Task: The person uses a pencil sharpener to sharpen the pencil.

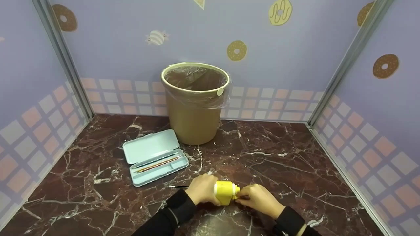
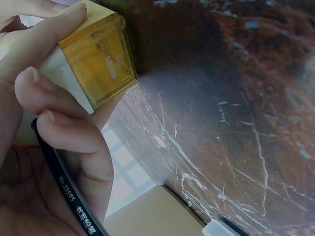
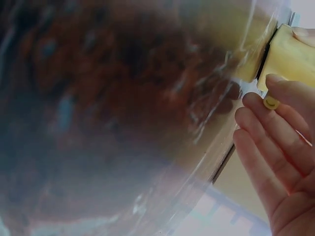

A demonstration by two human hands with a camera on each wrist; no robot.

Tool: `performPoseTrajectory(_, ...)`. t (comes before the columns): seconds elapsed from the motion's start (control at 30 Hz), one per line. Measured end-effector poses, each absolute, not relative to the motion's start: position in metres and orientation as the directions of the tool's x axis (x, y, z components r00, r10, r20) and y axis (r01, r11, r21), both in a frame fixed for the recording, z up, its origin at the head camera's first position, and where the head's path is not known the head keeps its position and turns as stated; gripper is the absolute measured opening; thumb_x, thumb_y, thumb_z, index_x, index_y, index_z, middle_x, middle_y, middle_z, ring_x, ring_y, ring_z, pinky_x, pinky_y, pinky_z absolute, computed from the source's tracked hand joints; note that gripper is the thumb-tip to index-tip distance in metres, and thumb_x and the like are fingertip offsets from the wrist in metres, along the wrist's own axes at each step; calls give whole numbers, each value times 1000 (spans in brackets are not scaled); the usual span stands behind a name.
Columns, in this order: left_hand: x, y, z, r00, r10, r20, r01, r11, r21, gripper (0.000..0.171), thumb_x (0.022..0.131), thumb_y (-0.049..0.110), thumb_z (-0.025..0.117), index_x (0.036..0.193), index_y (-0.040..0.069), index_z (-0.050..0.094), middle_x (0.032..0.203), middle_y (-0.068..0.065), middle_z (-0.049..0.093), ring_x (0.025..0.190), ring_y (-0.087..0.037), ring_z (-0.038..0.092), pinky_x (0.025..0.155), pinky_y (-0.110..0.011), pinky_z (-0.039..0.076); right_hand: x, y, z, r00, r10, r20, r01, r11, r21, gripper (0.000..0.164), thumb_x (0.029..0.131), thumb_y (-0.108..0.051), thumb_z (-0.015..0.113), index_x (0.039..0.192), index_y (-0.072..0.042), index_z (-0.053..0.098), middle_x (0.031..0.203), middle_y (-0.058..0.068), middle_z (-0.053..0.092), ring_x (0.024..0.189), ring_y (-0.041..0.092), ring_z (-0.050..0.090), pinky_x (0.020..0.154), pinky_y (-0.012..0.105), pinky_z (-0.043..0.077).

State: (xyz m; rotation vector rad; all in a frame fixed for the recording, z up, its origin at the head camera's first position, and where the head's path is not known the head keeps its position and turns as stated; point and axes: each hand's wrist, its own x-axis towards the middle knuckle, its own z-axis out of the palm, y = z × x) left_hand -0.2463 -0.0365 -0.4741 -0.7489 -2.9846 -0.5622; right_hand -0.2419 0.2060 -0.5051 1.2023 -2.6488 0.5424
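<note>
Left hand [image 1: 202, 190] grips yellow sharpener [image 1: 223, 191] | right hand [image 1: 259, 199] pinches knob [image 3: 271, 103] | wide marble [image 1: 305, 177] rightward

Black pencil [image 2: 66, 189]: "No.33595", Chinese characters; yellow sharpener [image 2: 96, 61]: lettering unclear.

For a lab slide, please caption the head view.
Left hand grips boxy yellow plastic sharpener, right hand at its end, near open pale-blue rectangular pencil case.

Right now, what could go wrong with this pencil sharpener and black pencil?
The yellow pencil sharpener might twist if cranked, since it's hand-held. The left hand grips it and the black pencil, so the pencil could shift. The right hand pinches a small yellow crank knob, which might slip free.
</note>
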Motion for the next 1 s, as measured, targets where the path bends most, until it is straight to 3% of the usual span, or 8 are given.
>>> performPoseTrajectory(0.2,-246,-36,-473,-891,446,82,445,826,345,50,50,32,99,83,11,68,76,-1,68,66,-15,57,59,-31,52,-244,207,-502,-707,-649,282,-707,633,-315,17,84,-20,84,97,-10,80,90,0,80,79,11,75,71,24,60)
performPoseTrajectory(0.37,-246,-36,-474,-889,449,87,450,826,339,50,50,32,99,83,11,68,76,-1,68,66,-14,57,59,-30,52,-245,208,-493,-750,-626,212,-654,658,-372,53,82,-31,86,124,-1,71,117,10,78,104,23,76,90,38,62)
performPoseTrajectory(0.47,-246,-36,-474,-888,451,94,454,825,335,50,50,32,99,83,11,68,77,-1,68,66,-14,57,59,-31,52,-245,205,-486,-758,-624,192,-642,660,-389,66,84,-35,84,133,2,64,127,14,74,113,27,73,96,41,60)
performPoseTrajectory(0.77,-245,-37,-475,-886,450,114,460,819,342,49,50,34,99,80,11,67,77,-2,69,65,-16,60,59,-31,53,-246,187,-470,-720,-659,217,-688,636,-349,65,83,-41,83,132,-1,66,127,12,74,113,26,73,97,41,59)
performPoseTrajectory(1.0,-247,-37,-475,-888,448,104,455,823,340,49,50,33,98,81,11,67,75,-1,69,64,-15,58,57,-30,51,-248,174,-469,-690,-679,252,-718,596,-360,52,82,-34,85,123,-7,71,111,4,78,95,14,73,84,28,60)
